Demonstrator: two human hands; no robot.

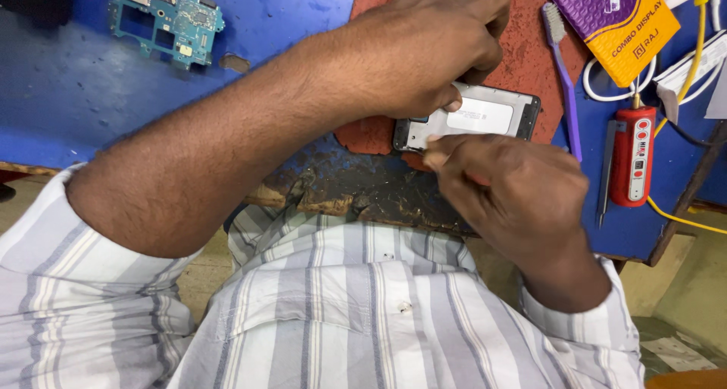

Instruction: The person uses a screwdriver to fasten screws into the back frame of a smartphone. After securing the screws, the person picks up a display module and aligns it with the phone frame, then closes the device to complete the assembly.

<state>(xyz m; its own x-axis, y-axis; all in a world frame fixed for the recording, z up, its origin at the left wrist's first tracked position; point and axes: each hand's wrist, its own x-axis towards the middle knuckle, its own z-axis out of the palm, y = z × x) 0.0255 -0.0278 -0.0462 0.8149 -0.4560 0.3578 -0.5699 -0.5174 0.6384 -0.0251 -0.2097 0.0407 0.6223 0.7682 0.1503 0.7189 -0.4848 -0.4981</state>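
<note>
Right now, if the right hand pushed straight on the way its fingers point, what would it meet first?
The right hand points up-left; its fingertips are already at the phone frame. Beyond that, probably the left hand holding the frame down.

The left hand (432, 45) lies far and centre, knuckles up, fingers curled downward, its bare forearm slanting back to the near left. The right hand (507, 188) sits just nearer, to its right, fingers bunched in a pinch, wrist bent toward the body.
</note>
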